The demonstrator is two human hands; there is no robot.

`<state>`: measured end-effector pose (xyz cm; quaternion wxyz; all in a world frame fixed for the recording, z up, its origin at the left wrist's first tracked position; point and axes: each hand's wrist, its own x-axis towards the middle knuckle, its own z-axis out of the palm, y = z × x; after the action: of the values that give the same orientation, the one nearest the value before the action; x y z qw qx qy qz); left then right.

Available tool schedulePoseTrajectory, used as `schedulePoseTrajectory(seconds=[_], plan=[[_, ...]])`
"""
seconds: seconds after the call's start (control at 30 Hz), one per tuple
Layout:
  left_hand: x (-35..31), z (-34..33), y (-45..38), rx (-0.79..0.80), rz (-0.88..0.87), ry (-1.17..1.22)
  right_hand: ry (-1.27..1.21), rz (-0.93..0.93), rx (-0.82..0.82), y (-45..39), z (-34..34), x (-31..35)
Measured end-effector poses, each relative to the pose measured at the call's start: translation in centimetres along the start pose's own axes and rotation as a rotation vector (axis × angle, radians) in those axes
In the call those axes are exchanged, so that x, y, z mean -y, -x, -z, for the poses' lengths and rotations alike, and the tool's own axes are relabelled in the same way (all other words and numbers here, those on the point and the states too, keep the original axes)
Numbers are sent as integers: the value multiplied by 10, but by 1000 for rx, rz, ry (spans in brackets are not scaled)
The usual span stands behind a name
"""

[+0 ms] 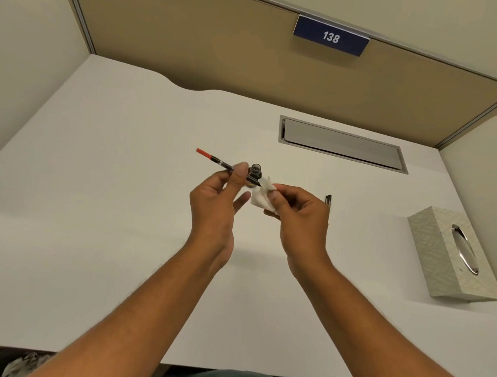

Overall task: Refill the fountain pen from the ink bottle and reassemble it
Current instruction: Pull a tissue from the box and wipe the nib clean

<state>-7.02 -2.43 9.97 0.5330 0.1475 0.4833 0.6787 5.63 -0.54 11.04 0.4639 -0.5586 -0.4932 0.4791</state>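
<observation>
My left hand (215,199) pinches the fountain pen's front section with its converter (216,161), whose red knob points up and left and whose nib points down and right. In my right hand (297,214) is a folded white tissue (261,197), touching the nib tip. Behind the pen, the small dark ink bottle (255,170) stands uncapped on the white desk (109,198), partly hidden by my left thumb. A dark pen part with a metal clip (328,199) lies on the desk just beyond my right hand, mostly hidden.
A patterned tissue box (440,257) lies at the right. A grey cable hatch (341,143) is set into the desk behind the bottle. Tan partition panels with a "138" sign (330,36) close off the back. The desk's front edge is near my body.
</observation>
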Motion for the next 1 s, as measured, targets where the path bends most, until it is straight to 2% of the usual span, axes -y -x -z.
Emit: schedulePoseTrajectory(seconds=[0.17, 0.3, 0.67, 0.93, 1.0], plan=[[4, -7, 7, 205, 222, 70, -191, -221, -43, -2, 6, -9], [18, -25, 15, 176, 304, 109, -272, -264, -3, -1, 3, -15], [46, -73, 26, -4, 142, -9, -285, -275, -82, -27, 27, -27], [64, -94, 14, -168, 110, -55, -310, -285, 194, -49, 64, -51], [70, -90, 10, -189, 80, -134, -194, -269, 203, -60, 84, -66]])
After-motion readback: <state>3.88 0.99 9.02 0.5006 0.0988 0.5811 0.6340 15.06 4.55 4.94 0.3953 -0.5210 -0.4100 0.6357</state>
